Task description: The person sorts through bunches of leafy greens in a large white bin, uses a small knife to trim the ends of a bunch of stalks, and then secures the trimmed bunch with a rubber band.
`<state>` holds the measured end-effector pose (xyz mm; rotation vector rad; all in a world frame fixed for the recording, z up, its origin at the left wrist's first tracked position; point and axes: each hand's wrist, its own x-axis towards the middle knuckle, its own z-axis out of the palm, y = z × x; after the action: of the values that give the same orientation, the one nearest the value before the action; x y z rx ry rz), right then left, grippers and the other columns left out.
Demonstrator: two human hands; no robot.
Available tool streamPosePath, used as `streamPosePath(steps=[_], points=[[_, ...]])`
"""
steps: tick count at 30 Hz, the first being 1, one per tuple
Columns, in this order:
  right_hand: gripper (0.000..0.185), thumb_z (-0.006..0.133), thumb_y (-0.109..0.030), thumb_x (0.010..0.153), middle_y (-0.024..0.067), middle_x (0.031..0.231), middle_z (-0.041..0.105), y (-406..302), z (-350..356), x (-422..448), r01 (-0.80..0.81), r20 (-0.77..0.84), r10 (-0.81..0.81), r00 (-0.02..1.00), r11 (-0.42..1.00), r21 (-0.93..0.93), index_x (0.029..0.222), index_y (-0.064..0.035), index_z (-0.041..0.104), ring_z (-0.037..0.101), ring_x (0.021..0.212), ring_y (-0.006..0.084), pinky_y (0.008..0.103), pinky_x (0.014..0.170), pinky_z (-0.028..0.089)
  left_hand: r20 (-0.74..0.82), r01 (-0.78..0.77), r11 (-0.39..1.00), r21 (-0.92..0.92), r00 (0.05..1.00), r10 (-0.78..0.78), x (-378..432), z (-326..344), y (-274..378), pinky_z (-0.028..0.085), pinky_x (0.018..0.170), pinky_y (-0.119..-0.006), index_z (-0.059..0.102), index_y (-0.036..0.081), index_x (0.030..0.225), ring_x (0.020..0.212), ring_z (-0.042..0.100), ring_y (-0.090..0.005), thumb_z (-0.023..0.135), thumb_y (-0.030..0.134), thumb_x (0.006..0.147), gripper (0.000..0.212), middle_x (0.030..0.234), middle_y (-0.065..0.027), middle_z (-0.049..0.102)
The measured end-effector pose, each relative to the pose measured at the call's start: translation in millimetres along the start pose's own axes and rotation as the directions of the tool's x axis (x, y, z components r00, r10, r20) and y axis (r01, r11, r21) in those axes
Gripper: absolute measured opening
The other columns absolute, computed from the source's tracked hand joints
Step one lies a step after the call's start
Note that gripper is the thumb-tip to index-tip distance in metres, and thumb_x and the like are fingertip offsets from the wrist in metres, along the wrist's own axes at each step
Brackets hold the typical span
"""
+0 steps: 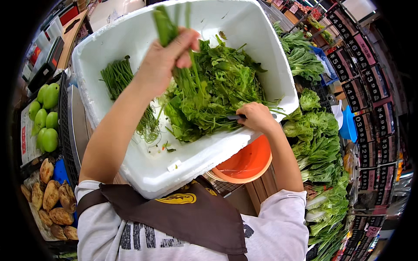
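My left hand (168, 62) is raised over a white foam box (225, 143), closed around a bunch of green stalks (165, 27). The bunch is blurred, its leafy ends hanging towards a heap of loose greens (228, 75) in the box. At the box's near right rim, my right hand (256, 115) grips what looks like a small knife (235, 116); a flat dark piece of it shows beside the fingers, and the palm hides the rest. To the left inside the box lies a bundle of thin green stems (117, 76), with stringy roots (148, 127) below it.
An orange basin (245, 161) sits beneath the box's near right side. Leafy vegetables (316, 140) line the right, beside price signs (365, 120). At left are round green fruits (49, 120), lotus roots (52, 195) and a black crate edge (67, 130).
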<state>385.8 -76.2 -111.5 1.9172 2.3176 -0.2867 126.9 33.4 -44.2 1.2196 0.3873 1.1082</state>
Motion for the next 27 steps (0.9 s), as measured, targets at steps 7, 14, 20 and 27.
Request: streamPosePath(steps=[7, 14, 20, 27], points=[[0.021, 0.069, -0.025, 0.071, 0.008, 0.085, 0.063, 3.0, -10.8, 7.2, -0.061, 0.045, 0.062, 0.997, 0.998, -0.03, 0.088, -0.0128, 0.065, 0.059, 0.083, 0.0276, 0.0399, 0.068, 0.047, -0.256, -0.297, 0.95, -0.098, 0.93, 0.264, 11.7, -40.0, 23.6, 0.036, 0.059, -0.019, 0.056, 0.002, 0.102, 0.057, 0.037, -0.0057, 0.051, 0.022, 0.091, 0.023, 0.085, -0.0003, 0.055], [0.032, 0.073, -0.026, 0.068, 0.0125, 0.079, 0.063, -54.6, -10.0, 30.3, 0.172, -0.09, -0.153, 0.984, 0.945, 0.279, 0.091, -0.0055, 0.063, 0.059, 0.071, 0.0303, 0.0381, 0.063, 0.045, -0.292, -0.185, 0.974, 0.128, 0.932, 0.216, 11.8, -28.1, 18.7, 0.037, 0.06, -0.021, 0.06, 0.004, 0.098, 0.068, 0.045, -0.006, 0.055, 0.023, 0.089, 0.021, 0.082, 0.0, 0.059], [0.018, 0.066, -0.018, 0.074, 0.0146, 0.073, 0.063, -53.3, 8.6, 51.4, 0.091, -0.024, -0.089, 0.996, 0.907, 0.412, 0.085, -0.0045, 0.063, 0.059, 0.068, 0.0336, 0.0409, 0.063, 0.046, -0.288, -0.171, 0.98, 0.1, 0.938, 0.193, 11.2, -29.7, 11.6, 0.036, 0.059, -0.022, 0.057, 0.005, 0.094, 0.065, 0.045, -0.0072, 0.056, 0.023, 0.088, 0.019, 0.073, 0.0028, 0.052], [0.015, 0.065, -0.013, 0.08, -0.0039, 0.06, 0.051, -43.7, -67.3, 16.5, 0.224, -0.214, -0.07, 0.974, 0.396, 0.891, 0.073, -0.0025, 0.057, 0.044, 0.055, 0.0045, 0.0207, 0.05, 0.036, -0.115, 0.061, 0.991, 0.123, 0.992, -0.047, 0.8, -15.5, 8.3, 0.033, 0.053, -0.024, 0.057, 0.007, 0.087, 0.05, 0.035, -0.0072, 0.062, 0.03, 0.084, 0.024, 0.057, 0.004, 0.039]])
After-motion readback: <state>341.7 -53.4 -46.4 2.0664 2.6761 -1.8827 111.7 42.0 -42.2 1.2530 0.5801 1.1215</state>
